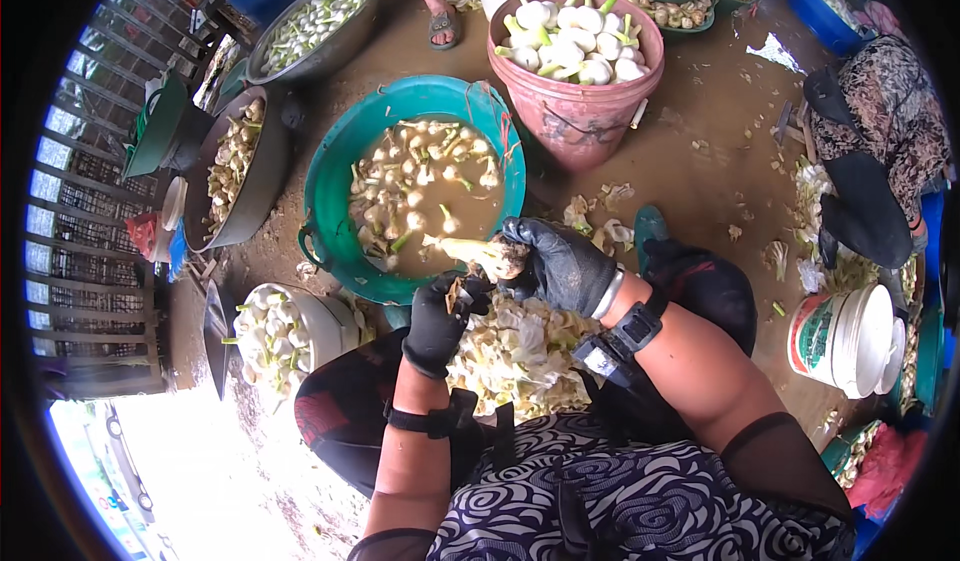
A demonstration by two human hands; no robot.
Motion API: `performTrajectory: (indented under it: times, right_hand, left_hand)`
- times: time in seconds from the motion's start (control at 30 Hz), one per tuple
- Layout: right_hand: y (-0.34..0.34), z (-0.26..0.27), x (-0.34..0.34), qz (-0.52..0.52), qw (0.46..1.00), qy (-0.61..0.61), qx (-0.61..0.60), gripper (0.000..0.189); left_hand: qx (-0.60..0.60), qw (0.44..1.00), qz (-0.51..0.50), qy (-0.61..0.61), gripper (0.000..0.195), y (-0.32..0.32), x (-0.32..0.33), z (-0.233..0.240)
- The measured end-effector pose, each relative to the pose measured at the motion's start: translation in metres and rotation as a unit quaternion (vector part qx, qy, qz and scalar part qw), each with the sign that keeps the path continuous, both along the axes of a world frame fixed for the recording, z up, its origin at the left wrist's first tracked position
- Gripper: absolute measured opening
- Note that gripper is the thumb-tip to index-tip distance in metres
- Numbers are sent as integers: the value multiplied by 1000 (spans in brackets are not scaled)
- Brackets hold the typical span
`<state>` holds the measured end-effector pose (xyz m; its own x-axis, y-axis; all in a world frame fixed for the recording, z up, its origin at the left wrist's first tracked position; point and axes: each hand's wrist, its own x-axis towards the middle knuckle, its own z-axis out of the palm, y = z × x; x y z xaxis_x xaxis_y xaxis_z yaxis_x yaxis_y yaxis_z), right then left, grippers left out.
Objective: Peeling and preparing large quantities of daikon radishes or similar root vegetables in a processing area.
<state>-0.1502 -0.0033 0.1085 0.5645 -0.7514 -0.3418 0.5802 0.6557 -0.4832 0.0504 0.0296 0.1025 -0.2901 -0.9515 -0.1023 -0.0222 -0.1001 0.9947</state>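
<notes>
My right hand (564, 267), in a dark, soiled glove, grips the root end of an unpeeled garlic bulb (491, 255). The bulb lies sideways with its pale stem pointing left. Just below it, my left hand (441, 322), in a black glove, curls around a strip of brown garlic skin (453, 294). Whether those fingers also hold a blade is too dark to tell. Beyond both hands stands a green tub (327, 186) of murky water with many unpeeled bulbs. A heap of peeled skins (517, 343) lies between my knees.
A pink bucket (574, 122) of white peeled garlic stands ahead, and a white bucket (330, 328) of it at my left. Metal basins (259, 178) line the left side. Another person (877, 126) sits at the right near white pails (847, 343). The brown floor looks wet.
</notes>
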Motion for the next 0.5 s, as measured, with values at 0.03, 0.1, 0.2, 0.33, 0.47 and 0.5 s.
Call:
performTrajectory:
  times: [0.03,0.1,0.2,0.33,0.47,0.5]
  right_hand:
    - [0,0,2,-23,1000,15,-14,29]
    - [3,2,0,-36,999,29,-23,27]
    - [4,3,1,-35,997,50,-52,27]
    - [4,8,6,-27,991,100,-80,30]
    - [1,-10,2,-27,992,28,-118,33]
    - [1,-8,2,-18,992,37,-123,34]
  left_hand:
    - [31,997,28,58,18,0,-3,6]
    - [91,977,84,172,26,0,-11,26]
    - [53,983,89,150,37,-2,-15,29]
    - [87,970,90,208,34,-1,-12,26]
    - [-5,995,59,80,31,-1,-11,13]
    - [-52,997,53,8,32,0,-12,13]
